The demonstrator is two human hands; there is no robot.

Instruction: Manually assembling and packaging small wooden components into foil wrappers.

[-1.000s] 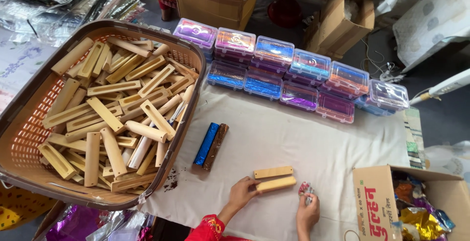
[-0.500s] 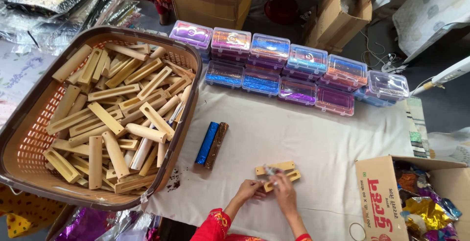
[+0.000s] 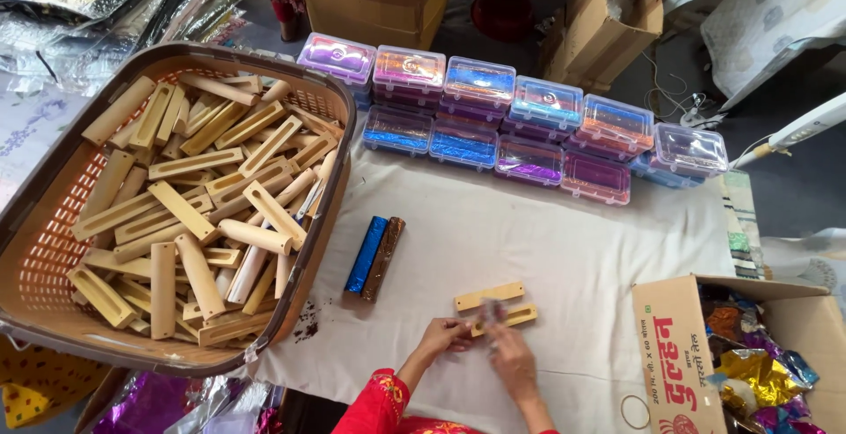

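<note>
slotted wooden block (image 3: 509, 317) on the white cloth (image 3: 564, 258), both hands at it

the block looked light, stiff and smooth, best held by its long edges. left hand (image 3: 445, 337) pinched its near end; right hand (image 3: 509, 359) pressed a crinkly foil scrap (image 3: 490, 311) onto it. a second block (image 3: 489, 296) lay just beyond, two foil-wrapped sticks (image 3: 374, 258) near, basket (image 3: 26, 196) well apart.

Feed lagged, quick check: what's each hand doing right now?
Left hand: fingers closed on the wooden block.
Right hand: fingers pinching a small shiny wrapper.
</note>
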